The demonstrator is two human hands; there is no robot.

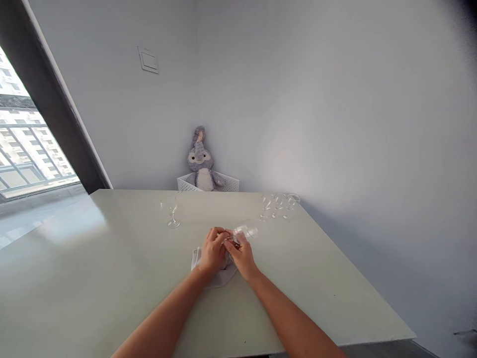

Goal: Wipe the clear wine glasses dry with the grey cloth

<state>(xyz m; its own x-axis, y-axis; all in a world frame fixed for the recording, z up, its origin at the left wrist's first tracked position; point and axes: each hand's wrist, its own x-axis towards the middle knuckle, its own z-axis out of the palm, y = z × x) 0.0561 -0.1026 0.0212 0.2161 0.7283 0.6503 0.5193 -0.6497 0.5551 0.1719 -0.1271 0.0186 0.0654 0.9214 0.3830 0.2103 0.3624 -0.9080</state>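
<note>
Over the near middle of the table, both hands meet around a clear stemmed wine glass [250, 232] tipped on its side, its bowl pointing right. My right hand [241, 253] is closed around it from the right. Fingers of my left hand [214, 249] are closed at the stem or foot end, which the hands mostly hide. Below the wrists lies a crumpled greyish-white cloth [222, 279]; whether part of it is between the fingers cannot be made out.
One upright wine glass [172, 214] stands at the back left of the pale table [122, 288]. Three more glasses [278, 203] stand in a row near the back right edge. Behind the table, a plush toy [203, 171] sits in a white perforated basket [231, 184] against the wall.
</note>
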